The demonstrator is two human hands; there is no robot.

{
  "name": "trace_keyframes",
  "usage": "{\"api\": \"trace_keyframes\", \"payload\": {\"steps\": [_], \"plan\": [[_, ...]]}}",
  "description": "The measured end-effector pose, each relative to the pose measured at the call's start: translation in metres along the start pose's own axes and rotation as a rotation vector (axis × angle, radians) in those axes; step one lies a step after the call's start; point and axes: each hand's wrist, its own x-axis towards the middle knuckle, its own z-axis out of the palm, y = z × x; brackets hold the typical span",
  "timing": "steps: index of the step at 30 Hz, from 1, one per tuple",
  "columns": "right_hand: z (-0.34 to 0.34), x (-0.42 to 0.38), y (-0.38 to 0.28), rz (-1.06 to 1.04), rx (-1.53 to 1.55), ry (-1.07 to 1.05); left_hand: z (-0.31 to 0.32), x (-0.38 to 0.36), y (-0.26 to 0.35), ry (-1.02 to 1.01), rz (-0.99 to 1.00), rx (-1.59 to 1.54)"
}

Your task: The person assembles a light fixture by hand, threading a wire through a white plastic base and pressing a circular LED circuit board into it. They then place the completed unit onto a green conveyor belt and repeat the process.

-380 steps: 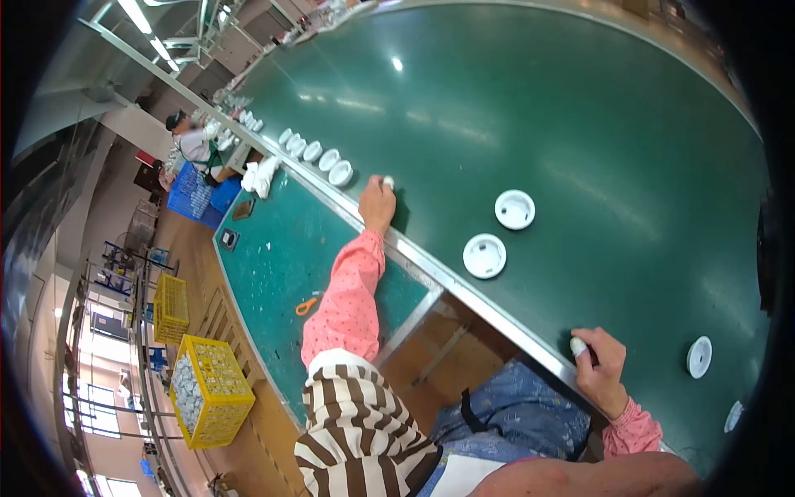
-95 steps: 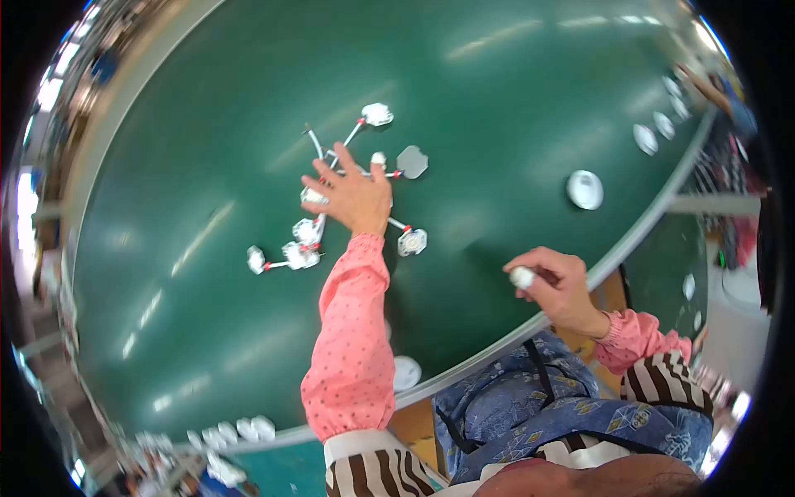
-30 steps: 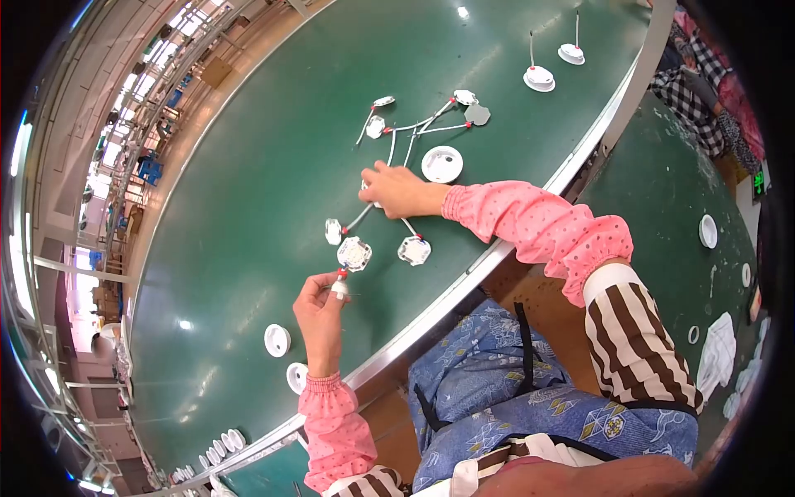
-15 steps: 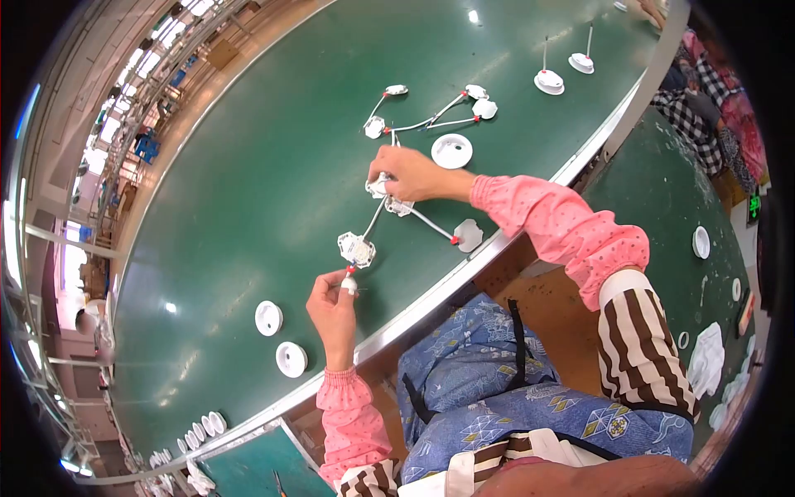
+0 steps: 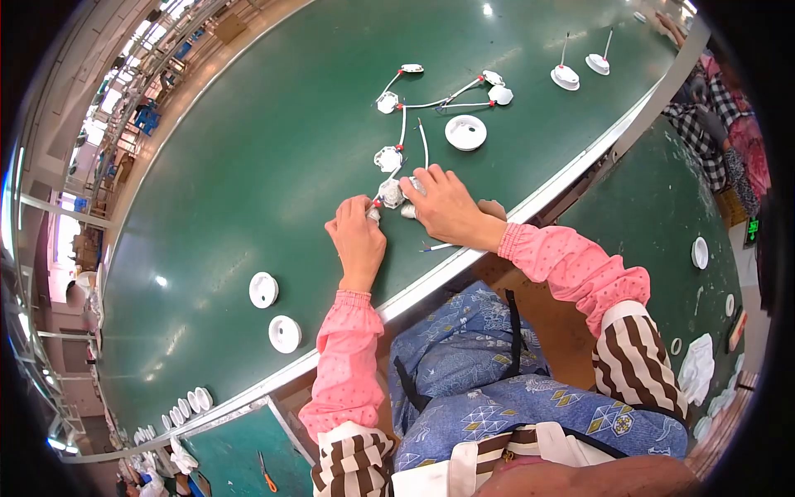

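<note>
White wired modules pinched between left hand and right hand; three white discs nearby.

No readable text

No word, number, label or brand can be made out on anything in view. A small green lit sign shows at the far right edge, but its marking is too small and blurred to read.

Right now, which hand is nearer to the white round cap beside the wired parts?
Right. The right hand lies just below the white round cap; the left hand is farther, down-left.
</note>
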Motion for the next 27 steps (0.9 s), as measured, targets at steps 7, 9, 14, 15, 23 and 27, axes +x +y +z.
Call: {"api": "trace_keyframes", "payload": {"steps": [7, 9, 14, 15, 23, 27], "plan": [[-0.013, 0.007, 0.026, 0.059, 0.346, -0.255, -0.016, -0.024, -0.004, 0.026, -0.044, 0.246], [-0.043, 0.008, 0.027, 0.069, 0.389, -0.445, -0.018, -0.028, -0.005, 0.008, -0.089, 0.271], [-0.052, -0.027, 0.024, -0.158, 0.193, -0.356, -0.02, -0.029, -0.005, 0.034, -0.1, 0.184], [-0.044, -0.031, 0.026, -0.164, 0.163, -0.29, -0.019, -0.029, -0.005, 0.04, -0.1, 0.17], [-0.02, -0.012, 0.028, -0.233, 0.078, -0.143, -0.021, -0.026, -0.006, 0.178, -0.155, -0.085], [-0.005, -0.01, 0.036, -0.254, 0.03, -0.076, -0.029, -0.005, 0.0, 0.111, -0.236, -0.279]]}}
